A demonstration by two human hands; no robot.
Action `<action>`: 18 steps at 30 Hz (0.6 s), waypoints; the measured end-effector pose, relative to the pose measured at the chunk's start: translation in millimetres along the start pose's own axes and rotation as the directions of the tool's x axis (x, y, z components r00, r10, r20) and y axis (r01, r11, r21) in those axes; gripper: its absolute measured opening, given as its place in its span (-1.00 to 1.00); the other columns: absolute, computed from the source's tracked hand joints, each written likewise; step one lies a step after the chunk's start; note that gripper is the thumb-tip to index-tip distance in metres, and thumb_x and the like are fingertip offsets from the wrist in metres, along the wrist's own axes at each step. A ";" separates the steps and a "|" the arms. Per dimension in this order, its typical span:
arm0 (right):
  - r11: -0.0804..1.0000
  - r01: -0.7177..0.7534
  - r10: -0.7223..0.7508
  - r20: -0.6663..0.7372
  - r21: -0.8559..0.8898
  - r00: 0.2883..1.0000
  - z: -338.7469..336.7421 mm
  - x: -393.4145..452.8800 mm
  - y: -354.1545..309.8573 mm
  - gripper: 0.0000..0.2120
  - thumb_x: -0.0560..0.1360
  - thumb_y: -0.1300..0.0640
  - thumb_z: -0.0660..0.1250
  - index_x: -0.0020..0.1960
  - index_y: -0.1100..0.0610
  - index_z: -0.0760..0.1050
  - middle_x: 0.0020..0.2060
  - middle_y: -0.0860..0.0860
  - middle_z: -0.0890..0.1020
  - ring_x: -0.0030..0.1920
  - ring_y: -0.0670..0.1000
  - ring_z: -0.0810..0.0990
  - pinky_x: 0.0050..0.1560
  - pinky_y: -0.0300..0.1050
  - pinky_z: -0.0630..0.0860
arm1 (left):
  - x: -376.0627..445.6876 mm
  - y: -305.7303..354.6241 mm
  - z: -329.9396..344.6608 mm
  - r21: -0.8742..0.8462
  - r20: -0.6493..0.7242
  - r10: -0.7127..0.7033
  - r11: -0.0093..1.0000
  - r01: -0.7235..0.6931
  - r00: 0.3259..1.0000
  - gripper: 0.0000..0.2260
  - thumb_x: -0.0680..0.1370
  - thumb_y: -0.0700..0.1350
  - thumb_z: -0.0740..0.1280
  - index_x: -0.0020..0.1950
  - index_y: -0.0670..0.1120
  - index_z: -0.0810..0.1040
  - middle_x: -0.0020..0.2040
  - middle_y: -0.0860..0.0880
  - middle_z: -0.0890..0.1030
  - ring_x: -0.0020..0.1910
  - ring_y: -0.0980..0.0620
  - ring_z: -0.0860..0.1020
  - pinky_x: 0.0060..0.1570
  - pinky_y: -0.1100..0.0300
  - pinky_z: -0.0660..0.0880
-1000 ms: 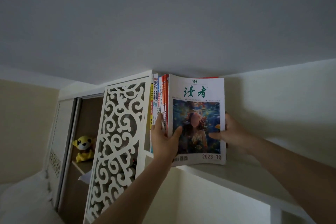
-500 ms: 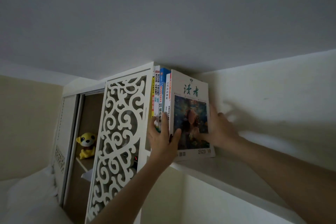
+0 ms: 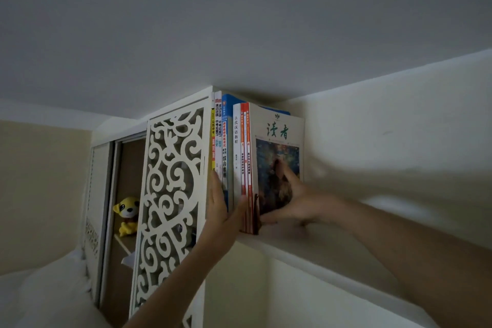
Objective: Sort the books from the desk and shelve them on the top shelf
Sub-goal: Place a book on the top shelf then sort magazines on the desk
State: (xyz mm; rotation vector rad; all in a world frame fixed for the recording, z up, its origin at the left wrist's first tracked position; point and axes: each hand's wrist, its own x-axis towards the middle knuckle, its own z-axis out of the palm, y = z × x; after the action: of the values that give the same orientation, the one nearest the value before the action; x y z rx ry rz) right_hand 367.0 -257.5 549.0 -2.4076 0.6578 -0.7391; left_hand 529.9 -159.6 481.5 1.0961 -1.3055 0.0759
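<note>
Several books [image 3: 226, 146] stand upright in a row on the white top shelf [image 3: 306, 247], just under the ceiling and against the carved side panel. The rightmost is a white magazine [image 3: 277, 141] with green characters and a dark colourful cover picture. My right hand [image 3: 295, 200] lies flat against that cover, fingers spread, pressing it toward the row. My left hand [image 3: 221, 208] is raised at the spines on the left of the row, with straight fingers on them and its thumb at the red spines [image 3: 246, 162].
A white openwork panel [image 3: 170, 194] closes the shelf's left end. Behind it an open wardrobe holds a yellow plush toy [image 3: 127, 214]. The shelf runs on to the right along the cream wall [image 3: 399, 141]. The ceiling is close above the books.
The magazine and the books with it have gone from tilted and facing me to upright in the row. My right hand slid from its edge onto the cover; the view moved closer.
</note>
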 end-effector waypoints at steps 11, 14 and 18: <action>0.980 -0.072 0.064 -0.052 -0.184 0.997 18.2 11.8 -10.1 0.53 -0.08 -0.34 0.60 0.36 -0.29 -0.59 0.55 0.01 0.10 0.51 0.10 0.15 0.49 0.08 0.18 | -6.9 -18.4 -42.2 0.234 0.147 0.033 0.970 -0.067 0.989 -0.19 0.48 -0.22 0.40 0.55 0.14 -0.02 0.56 0.22 -0.03 0.47 0.23 0.11 0.34 0.37 0.29; 0.983 -0.072 0.066 -0.042 -0.172 0.997 17.7 12.3 -11.6 0.53 -0.11 -0.35 0.61 0.32 -0.34 -0.60 0.56 0.01 0.06 0.52 0.10 0.12 0.50 0.10 0.17 | -6.1 -15.3 -44.8 0.343 0.142 0.039 0.935 -0.086 0.989 -0.18 0.49 -0.15 0.41 0.56 0.12 -0.06 0.56 0.22 -0.06 0.52 0.14 0.07 0.44 0.04 0.27; 0.996 -0.047 0.048 0.012 -0.075 0.999 4.6 5.6 -4.6 0.53 -0.12 -0.30 0.64 0.36 -0.35 -0.53 0.54 -0.07 0.09 0.51 0.02 0.16 0.49 0.07 0.20 | -10.7 -2.4 -36.1 0.505 0.168 0.169 0.831 -0.233 0.971 -0.13 0.47 0.00 0.41 0.54 0.17 -0.15 0.54 0.27 -0.20 0.53 0.20 -0.21 0.47 0.04 -0.10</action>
State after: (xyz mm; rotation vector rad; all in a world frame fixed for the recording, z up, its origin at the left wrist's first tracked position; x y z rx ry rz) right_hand 375.3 -255.7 550.6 -2.4529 0.7473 -0.6894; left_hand 554.0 -131.0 476.4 1.4316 -1.5526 0.5637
